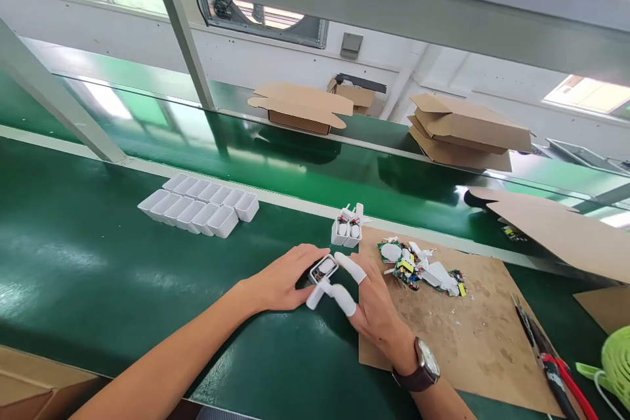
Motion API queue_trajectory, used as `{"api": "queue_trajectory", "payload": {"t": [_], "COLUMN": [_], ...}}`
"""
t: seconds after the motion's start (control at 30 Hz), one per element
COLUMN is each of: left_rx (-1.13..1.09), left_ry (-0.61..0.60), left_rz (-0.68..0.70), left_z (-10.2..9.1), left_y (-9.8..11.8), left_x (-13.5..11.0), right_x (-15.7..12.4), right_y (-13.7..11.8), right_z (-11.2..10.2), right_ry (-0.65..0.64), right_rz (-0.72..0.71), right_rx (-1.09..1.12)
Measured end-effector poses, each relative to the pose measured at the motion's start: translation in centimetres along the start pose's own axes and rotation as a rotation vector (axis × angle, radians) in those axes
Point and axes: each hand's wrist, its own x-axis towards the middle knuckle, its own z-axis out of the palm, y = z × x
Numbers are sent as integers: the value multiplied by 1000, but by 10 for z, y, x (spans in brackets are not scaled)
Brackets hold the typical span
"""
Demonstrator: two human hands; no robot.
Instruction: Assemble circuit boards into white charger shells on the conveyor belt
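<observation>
Head view: your left hand [283, 275] had thumb and fingers closed on the left side of a small white housing [319, 262], likely to stop it twisting. Its mouth faced up, which left the round white part [327, 266] inside reachable. Couldn't tell if it touched the table [275, 367].

Your right hand [377, 308] was opposite: index tip at the far rim, thumb tip by the white tab [315, 296] at the near edge. Tips apart; couldn't tell if they pinched anything. Both wore white finger covers [350, 268], presumably for grip or protection.

Just beyond the right fingers, two filled housings [339, 236] stood upright, parts poking out. Right of those fingers, boards [406, 266] lay heaped on a cardboard sheet [472, 335], probably for padding and easy reach. Left of and beyond your left fingers, open white boxes [224, 222] stood in rows, I'd guess for picking singly. Red-handled pliers [571, 380] lay well right of the fingers.
</observation>
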Motion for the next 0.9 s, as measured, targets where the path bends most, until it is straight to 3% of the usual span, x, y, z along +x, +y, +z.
{"api": "queue_trajectory", "payload": {"t": [0.13, 0.3, 0.5, 0.67, 0.9], "left_rx": [-74, -281, -288, -341, -186], "left_ry": [6, 80, 97, 188, 289], "left_rz": [-86, -128, -139, -95, -37], "left_z": [0, -3, -1, 0, -1], "left_y": [-1, -3, -4, 1, 3], "left_x": [-1, 1, 0, -3, 0], "right_x": [2, -1, -3, -4, -6], "right_y": [7, 10, 10, 3, 8], "right_z": [5, 16, 17, 11, 24], "right_ry": [-7, -189, -97, -30, -136], "right_rz": [47, 18, -4, 36, -9], "right_rx": [95, 166, 130, 80, 176]}}
